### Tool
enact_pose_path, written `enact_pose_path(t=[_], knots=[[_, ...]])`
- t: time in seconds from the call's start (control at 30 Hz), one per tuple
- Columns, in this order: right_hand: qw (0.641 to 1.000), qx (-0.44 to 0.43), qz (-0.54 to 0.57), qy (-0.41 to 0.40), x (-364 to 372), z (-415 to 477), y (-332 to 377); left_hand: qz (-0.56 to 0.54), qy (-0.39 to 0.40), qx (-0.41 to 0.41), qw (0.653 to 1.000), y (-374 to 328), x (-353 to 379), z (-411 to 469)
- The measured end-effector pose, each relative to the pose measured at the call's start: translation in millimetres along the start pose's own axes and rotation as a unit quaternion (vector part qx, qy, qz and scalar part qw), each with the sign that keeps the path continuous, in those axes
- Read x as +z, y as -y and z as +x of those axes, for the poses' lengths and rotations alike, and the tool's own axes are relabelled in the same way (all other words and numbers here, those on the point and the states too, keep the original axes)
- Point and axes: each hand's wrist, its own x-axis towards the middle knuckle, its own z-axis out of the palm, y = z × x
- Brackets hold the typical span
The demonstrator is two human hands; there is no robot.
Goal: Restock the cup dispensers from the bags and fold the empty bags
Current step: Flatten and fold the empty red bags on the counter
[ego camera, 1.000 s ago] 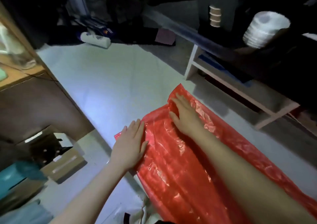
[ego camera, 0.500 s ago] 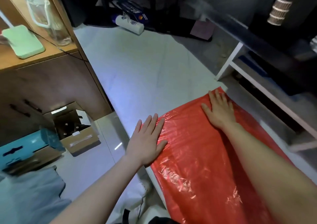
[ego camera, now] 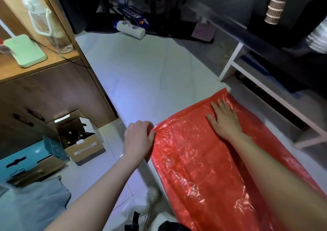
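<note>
So I've got the bag (ego camera: 203, 160) laid flat on the table (ego camera: 150, 75), running from the near right up toward the middle. My left hand (ego camera: 138, 138) is curled at its far-left corner, pinching the edge. My right hand (ego camera: 224, 119) lies flat on top near the far edge, fingers spread. The bag's thin red plastic, shiny and full of crinkles.

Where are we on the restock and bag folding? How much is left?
Looks done: the red bag lies emptied and flat on the white table, and brown cups show in the dark dispenser. In hand: the right hand presses the bag flat while the left hand pinches its left corner, probably to start a fold. Left: no fold shows yet.
</note>
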Motion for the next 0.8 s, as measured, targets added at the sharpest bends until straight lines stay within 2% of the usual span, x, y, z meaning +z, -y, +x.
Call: enact_pose_path(t=[0.13, 0.27, 0.37, 0.47, 0.6, 0.73, 0.8], knots=[[0.999, 0.006, 0.039, -0.023, -6, 3, -2, -0.047, 0.058, -0.012, 0.997, -3, -3, -2], [0.997, 0.019, 0.051, -0.054, -14, 12, -2, -0.139, 0.041, -0.035, 0.989, -4, -6, 0], [0.999, 0.013, 0.014, -0.041, -15, 19, 0, -0.169, 0.048, -0.066, 0.982, -2, -9, -1], [1.000, 0.026, -0.010, -0.014, -13, 27, 1, -0.152, 0.054, -0.096, 0.982, 3, -13, -1], [0.999, 0.025, -0.033, 0.005, -11, 36, -1, -0.070, 0.064, -0.092, 0.991, 7, -15, 4], [0.998, 0.030, -0.045, 0.008, -11, 41, -2, -0.081, 0.064, -0.099, 0.990, 6, -14, 5], [0.998, 0.033, -0.051, 0.010, -10, 41, 0, -0.093, 0.055, -0.073, 0.991, 4, -15, 4]])
